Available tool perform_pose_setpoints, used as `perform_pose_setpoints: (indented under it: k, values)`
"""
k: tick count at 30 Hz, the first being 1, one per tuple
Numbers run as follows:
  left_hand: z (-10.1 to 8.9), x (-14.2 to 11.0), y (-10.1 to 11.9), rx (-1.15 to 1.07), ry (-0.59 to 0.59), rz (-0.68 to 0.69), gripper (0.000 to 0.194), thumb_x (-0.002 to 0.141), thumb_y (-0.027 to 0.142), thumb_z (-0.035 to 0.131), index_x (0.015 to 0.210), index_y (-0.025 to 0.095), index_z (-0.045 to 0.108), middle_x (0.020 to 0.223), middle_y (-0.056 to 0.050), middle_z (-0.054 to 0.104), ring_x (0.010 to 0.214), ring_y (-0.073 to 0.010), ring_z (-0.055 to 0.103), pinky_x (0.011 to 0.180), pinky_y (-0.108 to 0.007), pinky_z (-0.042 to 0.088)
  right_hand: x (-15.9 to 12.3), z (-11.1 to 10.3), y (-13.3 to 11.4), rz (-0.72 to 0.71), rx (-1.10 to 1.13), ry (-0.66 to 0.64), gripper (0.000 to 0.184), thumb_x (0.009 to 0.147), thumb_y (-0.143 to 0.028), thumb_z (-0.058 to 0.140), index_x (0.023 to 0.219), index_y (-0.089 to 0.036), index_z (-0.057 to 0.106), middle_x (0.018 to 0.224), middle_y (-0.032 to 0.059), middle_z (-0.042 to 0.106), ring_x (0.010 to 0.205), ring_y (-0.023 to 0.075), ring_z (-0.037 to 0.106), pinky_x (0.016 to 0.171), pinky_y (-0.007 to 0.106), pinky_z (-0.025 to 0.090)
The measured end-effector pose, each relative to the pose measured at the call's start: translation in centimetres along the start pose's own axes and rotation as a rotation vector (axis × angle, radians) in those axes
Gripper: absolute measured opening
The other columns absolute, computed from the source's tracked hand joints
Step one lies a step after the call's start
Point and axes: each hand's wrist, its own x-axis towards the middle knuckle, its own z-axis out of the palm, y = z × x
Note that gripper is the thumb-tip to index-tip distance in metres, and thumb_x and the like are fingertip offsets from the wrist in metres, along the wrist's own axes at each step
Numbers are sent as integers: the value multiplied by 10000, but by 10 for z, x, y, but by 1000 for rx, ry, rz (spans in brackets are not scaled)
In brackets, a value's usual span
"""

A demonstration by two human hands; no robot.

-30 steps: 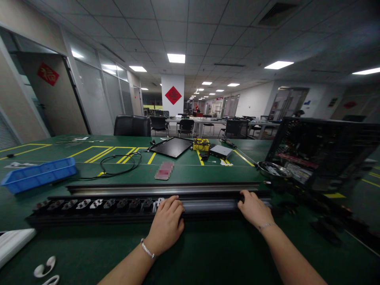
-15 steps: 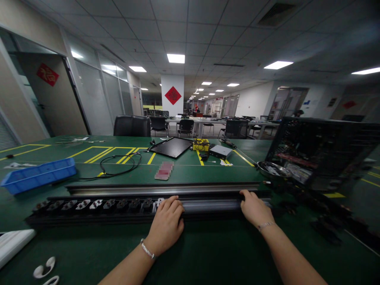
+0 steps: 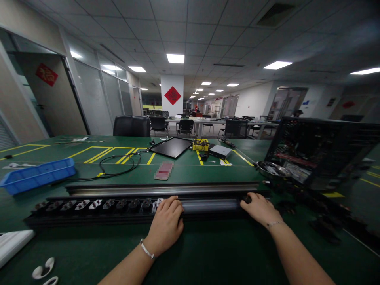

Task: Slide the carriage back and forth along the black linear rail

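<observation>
A long black metal channel [image 3: 210, 206] lies across the green table in front of me. Several small black and white socket-like modules [image 3: 95, 204] sit in a row along its left half. My left hand [image 3: 168, 221] rests over the channel's front edge, its fingers bent round it beside the rightmost module, a white one [image 3: 159, 202] partly covered by the fingers. Toward the channel's right end, my right hand [image 3: 263, 209] pinches a small dark module [image 3: 247, 199] at the channel. Behind runs a second long metal rail [image 3: 166, 190], touched by neither hand.
A blue bin [image 3: 38, 174] stands left, near a coiled black cable [image 3: 121, 164]. Farther back lie a dark flat panel [image 3: 171, 147], a yellow box [image 3: 201, 144] and a grey box [image 3: 220, 151]. At right are a metal bowl [image 3: 272, 169], a computer case [image 3: 323, 150] and loose dark parts [image 3: 326, 227].
My right hand has shifted a little to the right along the channel, and the dark module shows at its fingertips. My left hand has stayed in place.
</observation>
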Motion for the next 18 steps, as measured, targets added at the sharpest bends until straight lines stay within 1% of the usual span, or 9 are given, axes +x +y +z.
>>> perform_pose_setpoints:
  k: [8, 13, 18]
  values:
    - [0, -1, -1, 1, -5, -2, 227, 742, 118, 526, 932, 232, 570, 1062, -25, 639, 1192, -244, 474, 1017, -430, 357, 0, -2, 0, -4, 4, -23, 586, 782, -517, 352, 1265, -222, 502, 1386, 121, 425, 1205, 355, 443, 899, 521, 401]
    - [0, -1, -1, 7, 7, 8, 242, 731, 109, 531, 933, 235, 576, 1055, -27, 641, 1185, -238, 480, 1010, -423, 365, 2, -3, 1, -20, 2, -36, 575, 794, -482, 344, 1271, -198, 496, 1362, 137, 444, 1191, 347, 459, 894, 509, 408]
    - [1, -1, -2, 7, 11, 13, 237, 735, 117, 534, 935, 236, 578, 1065, -31, 636, 1193, -239, 474, 1015, -426, 357, 5, 0, 5, -35, -2, -20, 541, 806, -454, 344, 1258, -208, 509, 1345, 139, 459, 1179, 326, 478, 884, 495, 419]
